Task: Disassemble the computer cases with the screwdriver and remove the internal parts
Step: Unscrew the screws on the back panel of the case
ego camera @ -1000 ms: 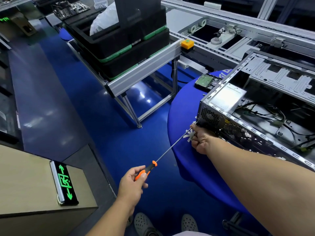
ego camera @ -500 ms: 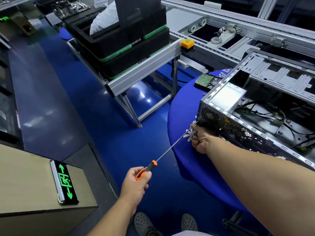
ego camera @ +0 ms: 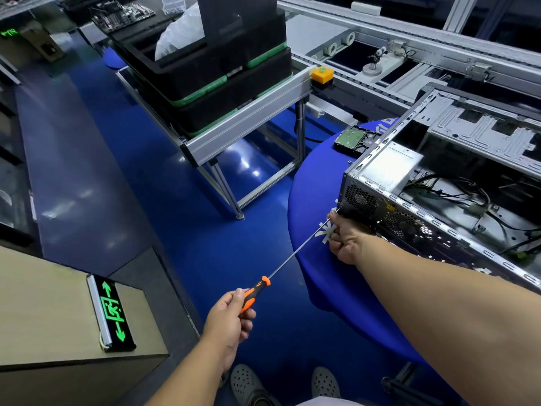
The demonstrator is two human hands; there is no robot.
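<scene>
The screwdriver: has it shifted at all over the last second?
No. The screwdriver lies at the same slant, its tip at the corner of the computer case; only the left hand regrips its handle.

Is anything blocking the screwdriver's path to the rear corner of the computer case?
Nothing visible does. The left hand holds the screwdriver by its handle; the right hand steadies the shaft where the tip meets the computer case corner.
</scene>
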